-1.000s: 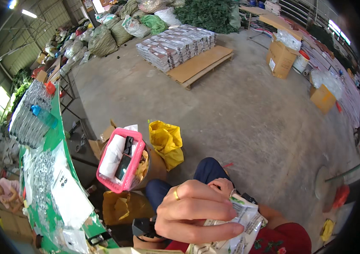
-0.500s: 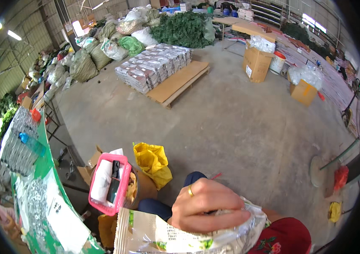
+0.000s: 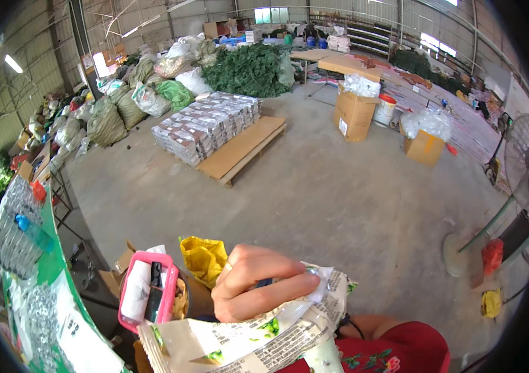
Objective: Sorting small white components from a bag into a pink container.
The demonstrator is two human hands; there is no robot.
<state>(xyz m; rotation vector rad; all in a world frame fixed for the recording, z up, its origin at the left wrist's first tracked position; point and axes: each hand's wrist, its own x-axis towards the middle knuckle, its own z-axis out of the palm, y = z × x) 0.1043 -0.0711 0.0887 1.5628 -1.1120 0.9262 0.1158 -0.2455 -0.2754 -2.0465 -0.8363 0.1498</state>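
Observation:
A beige printed packet (image 3: 246,339) with green pictures and a crimped left end lies across my lap. Over its top side is my left hand (image 3: 258,283), a ring on one finger. Its fingers are closed at a small clear-and-white plastic piece (image 3: 320,285) near the packet's right end. From the right, my right forearm (image 3: 373,325), with a dark band at the wrist, reaches behind the packet, which hides my right hand. A pale whitish-green thing (image 3: 323,359) shows under the packet; I cannot make out what it is.
Left of my hand stands a pink basket (image 3: 169,292) holding a white roll and dark items, beside a yellow bag (image 3: 205,258). A green table (image 3: 47,273) curves along the left. Ahead are a pallet (image 3: 246,152) with stacked packs and a cardboard box (image 3: 353,115); a stand fan (image 3: 457,255) is right.
The packet and my left hand have moved left and slightly up. My left fingers now pinch a clear-and-white piece at the packet's right end. The view has tilted up.

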